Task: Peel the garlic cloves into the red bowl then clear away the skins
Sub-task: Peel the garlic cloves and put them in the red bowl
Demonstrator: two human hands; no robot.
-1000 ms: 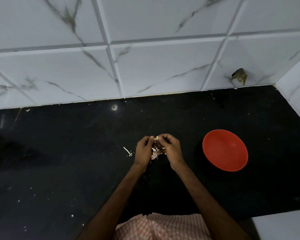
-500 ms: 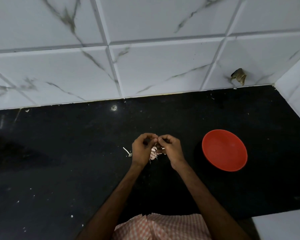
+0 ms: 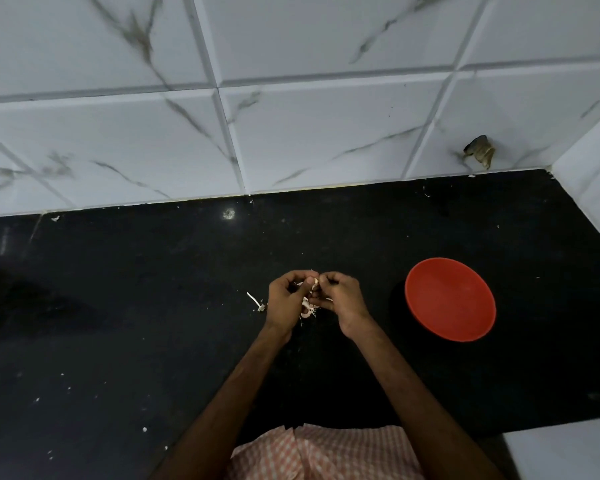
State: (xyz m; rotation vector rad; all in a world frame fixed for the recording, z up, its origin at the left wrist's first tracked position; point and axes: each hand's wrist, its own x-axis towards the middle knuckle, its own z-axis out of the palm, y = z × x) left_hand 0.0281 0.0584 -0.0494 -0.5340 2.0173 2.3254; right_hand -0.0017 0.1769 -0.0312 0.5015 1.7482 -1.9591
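Hardly shifted, my left hand (image 3: pixel 286 299) and right hand (image 3: pixel 340 297) pinch a small pale garlic clove (image 3: pixel 314 281), peeling; next, probably dropping it into the round red plastic bowl (image 3: pixel 451 299).

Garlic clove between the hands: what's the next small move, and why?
Probably peel the loose skins away with the right hand while the left hand holds the garlic clove. Both hands pinch it above the black countertop, papery skins dangle below, and the red bowl to the right looks empty, so dropping it in seems premature.
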